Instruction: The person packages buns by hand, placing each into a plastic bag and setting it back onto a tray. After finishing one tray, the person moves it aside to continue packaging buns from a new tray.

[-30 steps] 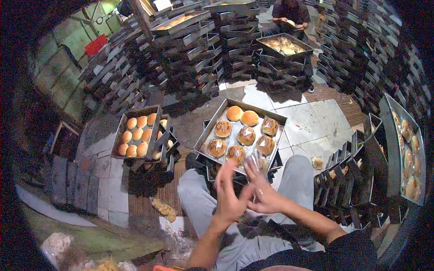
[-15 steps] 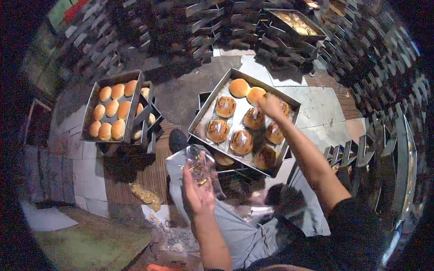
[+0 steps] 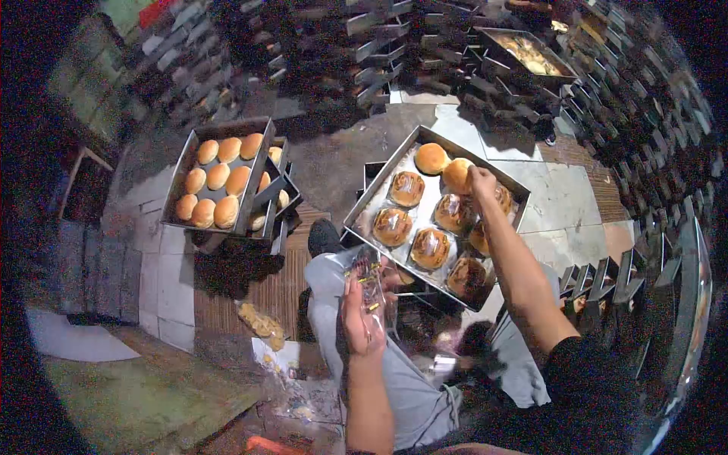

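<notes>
Just inside the far edge of the square dark-metal tray (image 3: 384, 179), the right hand (image 3: 483, 183) pinches a plain golden round bun (image 3: 455, 176). Half-open, the left hand (image 3: 363, 321) holds clear plastic wrapping (image 3: 371, 283) near the closer edge.

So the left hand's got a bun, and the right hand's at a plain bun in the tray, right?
Almost! The head view shows the left hand holding clear plastic, not a bun; the right hand is at the plain bun.

The wrapper (image 3: 371, 292) is glossy clear plastic, the tray (image 3: 413, 271) dull metal, the trousers (image 3: 409, 390) matt cloth.
</notes>
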Motion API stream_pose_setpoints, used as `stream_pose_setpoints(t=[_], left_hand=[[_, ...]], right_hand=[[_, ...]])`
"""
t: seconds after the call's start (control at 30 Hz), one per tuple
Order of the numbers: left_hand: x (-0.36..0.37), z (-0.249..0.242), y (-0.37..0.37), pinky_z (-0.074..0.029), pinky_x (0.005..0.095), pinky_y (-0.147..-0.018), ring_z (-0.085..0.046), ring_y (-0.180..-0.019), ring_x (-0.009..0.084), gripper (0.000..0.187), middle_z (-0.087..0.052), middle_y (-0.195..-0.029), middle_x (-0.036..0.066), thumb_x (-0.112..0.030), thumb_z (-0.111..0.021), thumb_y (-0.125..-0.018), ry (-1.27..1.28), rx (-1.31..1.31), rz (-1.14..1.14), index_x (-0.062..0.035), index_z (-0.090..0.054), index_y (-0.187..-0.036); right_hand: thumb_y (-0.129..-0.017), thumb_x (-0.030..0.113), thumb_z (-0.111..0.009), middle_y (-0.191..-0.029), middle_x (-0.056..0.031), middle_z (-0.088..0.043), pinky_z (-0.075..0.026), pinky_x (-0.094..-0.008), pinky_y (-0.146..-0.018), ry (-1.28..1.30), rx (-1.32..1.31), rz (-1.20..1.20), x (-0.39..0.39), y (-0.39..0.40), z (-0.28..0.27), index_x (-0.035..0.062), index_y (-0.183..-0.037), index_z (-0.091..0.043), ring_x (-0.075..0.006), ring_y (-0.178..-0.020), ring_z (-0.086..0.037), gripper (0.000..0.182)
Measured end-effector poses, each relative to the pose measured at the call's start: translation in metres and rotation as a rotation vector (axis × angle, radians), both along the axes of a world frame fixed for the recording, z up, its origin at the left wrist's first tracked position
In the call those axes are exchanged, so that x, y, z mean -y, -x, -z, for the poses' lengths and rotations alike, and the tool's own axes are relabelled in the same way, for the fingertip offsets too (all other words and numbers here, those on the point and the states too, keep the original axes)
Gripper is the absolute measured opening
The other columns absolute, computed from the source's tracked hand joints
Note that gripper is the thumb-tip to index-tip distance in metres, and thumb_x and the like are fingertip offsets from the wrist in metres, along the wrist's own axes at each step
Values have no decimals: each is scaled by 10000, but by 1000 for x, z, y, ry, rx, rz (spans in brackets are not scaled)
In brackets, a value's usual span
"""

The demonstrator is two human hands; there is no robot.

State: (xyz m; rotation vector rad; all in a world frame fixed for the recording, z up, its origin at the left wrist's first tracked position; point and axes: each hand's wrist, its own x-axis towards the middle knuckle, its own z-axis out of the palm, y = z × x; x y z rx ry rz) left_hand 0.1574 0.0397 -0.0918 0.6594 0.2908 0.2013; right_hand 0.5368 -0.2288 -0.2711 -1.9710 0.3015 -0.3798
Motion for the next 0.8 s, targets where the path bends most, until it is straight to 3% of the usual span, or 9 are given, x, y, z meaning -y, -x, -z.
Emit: stream_pose_setpoints(t=[0.03, 0.1, 0.2, 0.3, 0.37, 0.5, 0.7, 0.77, 0.8], left_hand=[[1, 1, 1, -607, 380, -827, -665, -1131, 348, 521, -543, -1419, 250, -370, -398, -1087, -18, 14, 4, -17, -422, -1469], [7, 1, 3, -599, 381, -799, -671, -1120, 331, 485, -568, -1407, 220, -370, -385, -1090, -7, 21, -16, -60, -451, -1458], [9, 11, 8, -594, 450, -859, -667, -1134, 344, 464, -617, -1361, 170, -412, -397, -1081, 74, -12, -47, -81, -528, -1378], [30, -5, 2, -577, 483, -951, -643, -1169, 406, 470, -627, -1313, 219, -427, -427, -1070, 158, 108, -151, -58, -560, -1329], [48, -35, -1, -564, 500, -972, -640, -1158, 437, 463, -635, -1283, 244, -427, -450, -1063, 221, 119, -190, -48, -572, -1300], [66, -66, 6, -567, 479, -954, -636, -1168, 410, 481, -606, -1334, 202, -446, -480, -1055, 171, 180, -236, -51, -546, -1321], [52, -68, 35, -561, 592, -926, -645, -1154, 419, 443, -656, -1269, 182, -480, -513, -1028, 189, 121, -238, -106, -616, -1241], [50, -66, 42, -567, 597, -910, -648, -1158, 397, 449, -655, -1266, 168, -496, -528, -1019, 168, 174, -210, -133, -591, -1275], [57, -75, 45, -563, 597, -920, -646, -1163, 389, 456, -652, -1269, 163, -501, -518, -1021, 158, 102, -242, -145, -569, -1301]], right_hand=[[-896, 271, -645, -797, -85, -714, -528, -328, -663, -18, 14, 4, 16, 6, -9, -20, -893, -703, -182, -651, -634, 297], [-937, 402, -583, -1091, -178, -736, -516, -381, -892, -181, -112, -91, 64, 20, -41, -33, -1138, -698, -247, -1011, -689, 493], [-976, 411, -570, -1264, -121, -660, -485, -389, -995, -1082, -86, -445, 78, 150, -178, 29, -1359, -549, -228, -1151, -631, 542], [-943, 463, -635, -1424, -118, -551, -446, -482, -1094, -1226, -42, -623, 131, 240, -135, 80, -1484, -421, -282, -1313, -524, 696], [-923, 432, -658, -1450, -131, -533, -438, -496, -1102, -1174, -118, -795, 91, 332, -214, 92, -1496, -415, -310, -1321, -523, 709], [-897, 335, -685, -1403, -182, -561, -456, -614, -1069, -1595, -611, -635, 52, 396, -204, 53, -1465, -430, -377, -1240, -585, 684], [-864, 199, -750, -1343, -201, -583, -517, -638, -998, -1404, -540, -1043, 64, 434, -251, -20, -1420, -438, -352, -1203, -620, 674], [-841, 97, -761, -1366, -164, -578, -540, -546, -1005, -1210, -600, -1134, 60, 422, -284, -13, -1416, -458, -312, -1197, -627, 659], [-831, 70, -752, -1365, -162, -585, -539, -501, -1008, -771, -376, -1226, 46, 416, -302, -2, -1409, -479, -313, -1204, -626, 642]])
